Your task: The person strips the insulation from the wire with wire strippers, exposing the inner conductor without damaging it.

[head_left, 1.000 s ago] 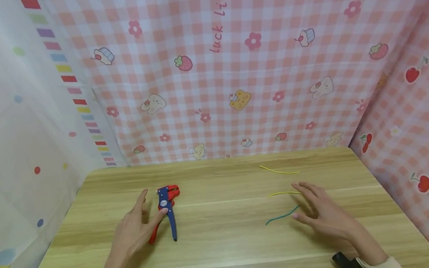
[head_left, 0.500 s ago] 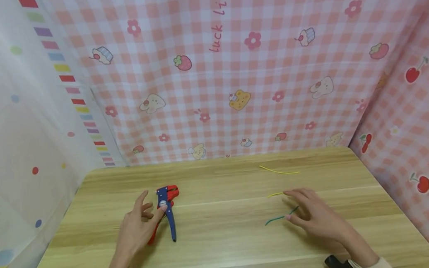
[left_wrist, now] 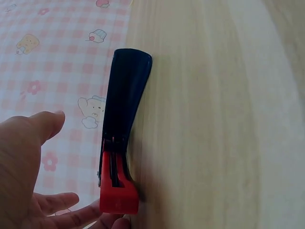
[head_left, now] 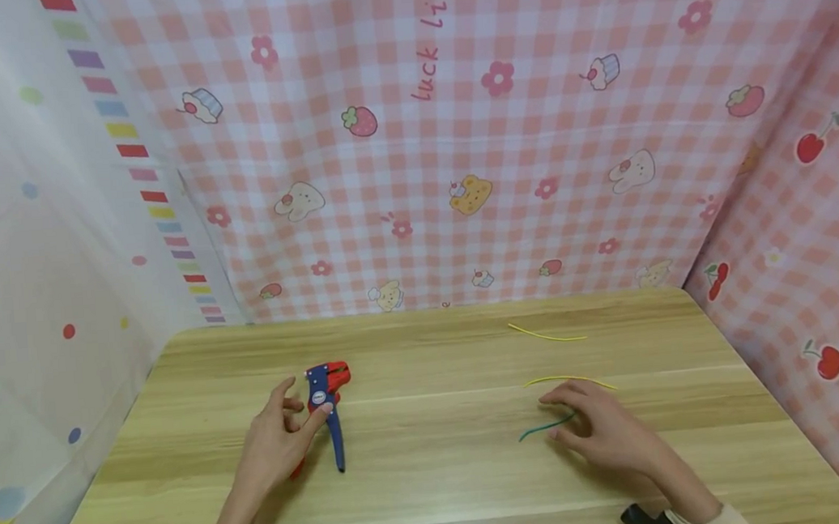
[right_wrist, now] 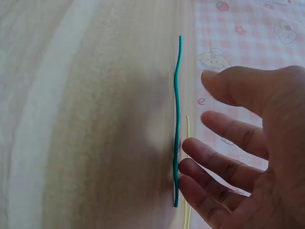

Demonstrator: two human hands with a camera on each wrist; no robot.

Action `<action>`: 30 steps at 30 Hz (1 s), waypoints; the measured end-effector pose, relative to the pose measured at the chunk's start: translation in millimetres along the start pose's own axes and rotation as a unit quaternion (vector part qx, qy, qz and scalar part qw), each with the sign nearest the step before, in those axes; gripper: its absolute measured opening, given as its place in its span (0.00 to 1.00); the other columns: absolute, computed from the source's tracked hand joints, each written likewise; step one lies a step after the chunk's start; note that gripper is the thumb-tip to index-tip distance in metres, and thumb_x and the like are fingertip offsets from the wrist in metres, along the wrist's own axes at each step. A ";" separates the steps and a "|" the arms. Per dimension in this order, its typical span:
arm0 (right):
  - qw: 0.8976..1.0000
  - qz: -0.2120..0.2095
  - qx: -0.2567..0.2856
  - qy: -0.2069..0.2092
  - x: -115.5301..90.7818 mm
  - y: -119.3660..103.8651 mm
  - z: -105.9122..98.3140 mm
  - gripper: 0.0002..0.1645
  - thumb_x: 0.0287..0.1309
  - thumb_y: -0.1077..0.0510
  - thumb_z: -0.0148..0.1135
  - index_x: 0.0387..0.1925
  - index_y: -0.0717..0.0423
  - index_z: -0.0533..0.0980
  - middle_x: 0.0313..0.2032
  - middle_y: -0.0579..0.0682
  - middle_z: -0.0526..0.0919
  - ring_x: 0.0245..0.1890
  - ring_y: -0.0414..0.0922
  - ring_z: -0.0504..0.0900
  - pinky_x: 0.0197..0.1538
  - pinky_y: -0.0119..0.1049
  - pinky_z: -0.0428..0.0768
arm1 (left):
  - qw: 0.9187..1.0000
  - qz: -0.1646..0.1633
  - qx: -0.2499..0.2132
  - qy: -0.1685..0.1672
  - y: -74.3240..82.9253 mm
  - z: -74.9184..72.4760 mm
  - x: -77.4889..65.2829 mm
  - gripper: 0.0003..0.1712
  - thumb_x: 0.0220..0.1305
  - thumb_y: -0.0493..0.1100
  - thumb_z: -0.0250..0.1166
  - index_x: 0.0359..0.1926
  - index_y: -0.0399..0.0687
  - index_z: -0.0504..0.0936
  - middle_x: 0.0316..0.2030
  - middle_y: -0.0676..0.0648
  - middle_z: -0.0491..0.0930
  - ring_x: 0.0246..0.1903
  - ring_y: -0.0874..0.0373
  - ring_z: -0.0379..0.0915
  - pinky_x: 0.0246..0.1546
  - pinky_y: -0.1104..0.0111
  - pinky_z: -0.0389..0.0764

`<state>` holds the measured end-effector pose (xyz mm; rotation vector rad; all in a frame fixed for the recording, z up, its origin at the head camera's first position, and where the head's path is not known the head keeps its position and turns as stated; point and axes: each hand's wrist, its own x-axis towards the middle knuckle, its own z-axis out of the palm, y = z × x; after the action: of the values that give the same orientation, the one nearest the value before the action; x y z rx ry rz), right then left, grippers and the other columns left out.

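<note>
A red and blue wire stripper [head_left: 322, 382] lies on the left part of the table, its red head pointing away. My left hand [head_left: 267, 445] hovers around its handles, thumb over the tool. In the left wrist view, the thumb stands apart from the dark blue handle [left_wrist: 127, 90], and fingertips are near the red end; contact there is unclear. On the right, a short green wire [head_left: 537, 430] lies beneath my right hand [head_left: 610, 431]. The right wrist view shows the thumb clear of the green wire [right_wrist: 177, 105], with loosely bent fingers beside it and nothing gripped.
Two yellow wires lie beyond the green one: a nearer wire [head_left: 545, 379] just past the right fingers and a farther wire [head_left: 547, 336] near the back edge. Patterned cloth [head_left: 412, 157] hangs behind the wooden table [head_left: 435, 480] and at both sides.
My right hand has moved left and nearer, off the nearer yellow wire and over the green one. My left hand has shifted slightly right, closer to the wire stripper.
</note>
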<state>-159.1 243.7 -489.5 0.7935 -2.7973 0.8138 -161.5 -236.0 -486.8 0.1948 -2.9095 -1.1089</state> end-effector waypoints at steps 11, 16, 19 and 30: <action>1.000 0.007 0.010 -0.007 6.1 -1.8 5.0 0.14 0.54 0.60 0.77 0.43 0.47 0.84 0.46 0.41 0.82 0.52 0.49 0.82 0.67 0.56 0.76 | 0.998 -0.009 0.054 0.005 2.1 9.6 4.0 0.56 0.57 0.71 0.70 0.71 0.37 0.62 0.42 0.45 0.76 0.32 0.56 0.70 0.28 0.69 0.67; 1.000 0.017 0.003 -0.002 7.3 0.1 8.6 0.14 0.52 0.61 0.78 0.40 0.45 0.84 0.45 0.39 0.81 0.50 0.45 0.81 0.59 0.46 0.81 | 0.996 -0.024 0.083 -0.010 7.0 11.5 4.3 0.58 0.54 0.71 0.72 0.71 0.36 0.62 0.35 0.45 0.77 0.29 0.55 0.70 0.26 0.68 0.66; 1.000 0.017 0.004 0.002 7.2 1.8 10.4 0.14 0.52 0.62 0.78 0.38 0.44 0.84 0.44 0.39 0.80 0.44 0.40 0.78 0.44 0.34 0.78 | 0.995 -0.032 0.093 -0.018 9.2 11.8 4.8 0.55 0.54 0.71 0.73 0.66 0.36 0.65 0.30 0.45 0.74 0.27 0.54 0.69 0.24 0.68 0.64; 0.998 0.046 0.029 -0.006 8.4 1.3 10.3 0.11 0.56 0.59 0.76 0.31 0.41 0.81 0.46 0.41 0.78 0.45 0.43 0.77 0.40 0.31 0.79 | 0.995 -0.047 0.089 -0.027 12.5 11.0 7.5 0.46 0.52 0.71 0.73 0.55 0.40 0.71 0.28 0.47 0.72 0.25 0.55 0.67 0.23 0.67 0.62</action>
<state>-166.7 235.3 -496.7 0.6841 -2.8521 0.9123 -171.1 -220.4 -486.9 0.3130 -3.0761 -0.8777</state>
